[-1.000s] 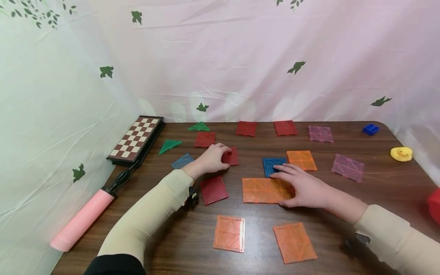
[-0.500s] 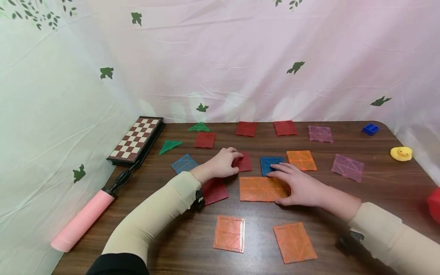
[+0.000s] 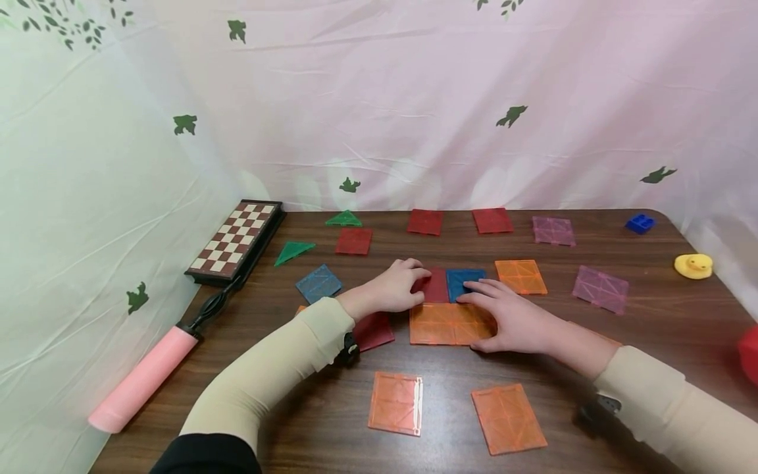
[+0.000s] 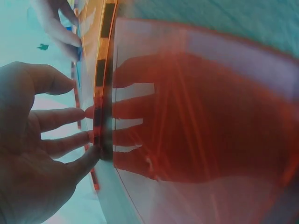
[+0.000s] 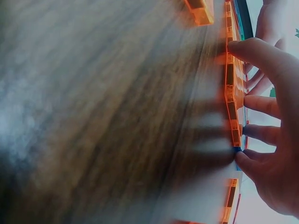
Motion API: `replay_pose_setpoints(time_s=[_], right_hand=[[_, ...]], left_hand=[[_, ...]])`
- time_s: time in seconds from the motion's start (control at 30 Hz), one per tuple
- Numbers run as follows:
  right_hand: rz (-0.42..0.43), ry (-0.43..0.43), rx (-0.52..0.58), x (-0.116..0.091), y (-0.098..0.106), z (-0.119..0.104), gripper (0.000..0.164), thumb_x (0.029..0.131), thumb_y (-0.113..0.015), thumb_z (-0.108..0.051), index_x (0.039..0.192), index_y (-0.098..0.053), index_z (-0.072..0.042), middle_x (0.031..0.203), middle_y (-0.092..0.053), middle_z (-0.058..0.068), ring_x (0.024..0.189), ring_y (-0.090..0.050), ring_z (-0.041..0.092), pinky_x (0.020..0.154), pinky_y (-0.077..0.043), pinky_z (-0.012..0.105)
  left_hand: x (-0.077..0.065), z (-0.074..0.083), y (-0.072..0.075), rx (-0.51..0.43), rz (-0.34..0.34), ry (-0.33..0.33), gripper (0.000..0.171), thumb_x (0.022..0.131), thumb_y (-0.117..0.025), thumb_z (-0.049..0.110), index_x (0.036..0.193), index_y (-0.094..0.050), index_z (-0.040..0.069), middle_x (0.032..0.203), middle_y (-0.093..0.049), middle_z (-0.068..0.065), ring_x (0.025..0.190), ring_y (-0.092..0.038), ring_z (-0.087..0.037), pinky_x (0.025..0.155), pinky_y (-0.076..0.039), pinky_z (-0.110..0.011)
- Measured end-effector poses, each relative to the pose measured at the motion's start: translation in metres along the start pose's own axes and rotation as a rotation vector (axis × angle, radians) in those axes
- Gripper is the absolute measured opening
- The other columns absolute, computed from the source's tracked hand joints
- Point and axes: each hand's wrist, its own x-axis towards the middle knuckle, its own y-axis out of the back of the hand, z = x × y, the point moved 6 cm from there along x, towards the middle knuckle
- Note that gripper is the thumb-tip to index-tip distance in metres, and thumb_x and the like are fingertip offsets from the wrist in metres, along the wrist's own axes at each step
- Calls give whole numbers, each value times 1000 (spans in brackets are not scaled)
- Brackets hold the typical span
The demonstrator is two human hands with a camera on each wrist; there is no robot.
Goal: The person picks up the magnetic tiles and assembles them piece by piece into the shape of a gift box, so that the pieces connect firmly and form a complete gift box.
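In the head view, two orange square magnetic tiles (image 3: 441,326) lie side by side, with a blue square tile (image 3: 462,282) against their far edge. My right hand (image 3: 515,316) spans their right end, thumb at the near orange edge and fingertips on the blue tile. My left hand (image 3: 398,286) grips a red square tile (image 3: 437,286) by its left side, flat beside the blue one. The left wrist view shows the left hand (image 4: 42,121) behind a large red tile (image 4: 196,116). From the right wrist, the thumb of the right hand (image 5: 271,107) touches the orange edge (image 5: 231,88).
Other tiles lie around: a red one (image 3: 374,331) under the left wrist, orange ones (image 3: 395,403) in front, purple (image 3: 601,289) at right, green triangles (image 3: 293,252) behind. A chessboard (image 3: 235,240), pink-handled pump (image 3: 145,375), blue block (image 3: 640,224) and yellow duck (image 3: 693,266) stand near the edges.
My left hand has slid the red tile rightward until it meets the blue tile. My right hand has shifted slightly left with the orange and blue tiles.
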Motion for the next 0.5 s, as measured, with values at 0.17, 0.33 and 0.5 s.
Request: replay_pose_setpoints(time_s=[0.17,0.33,0.5], right_hand=[[2,-5,-4,-1,1,2,78,80,-83,-53,144,-58,-15,157,-40,18,143,-29,51,109,-28,70],[-1,6,15,-1,6,3,78,83,-80,-55,145,-56,-15,157,-41,18,142,-32,50,108,-32,68],[73,-5,54,1,25,17,68,91,-77,-44,145,-54,-11,150,-49,18,137,-43,44,106,-37,65]], left_hand=[[0,6,0,31,-3,-10,55,101,-59,27,151,-49,6,155,-40,-14,139,-37,-33,114,-34,-40],[-6,14,-3,74,31,-59,56,99,-63,33,147,-53,5,153,-42,-16,140,-37,-34,115,-33,-40],[-16,31,-13,139,40,-147,62,97,-66,43,145,-54,5,151,-44,-15,140,-37,-33,116,-32,-37]])
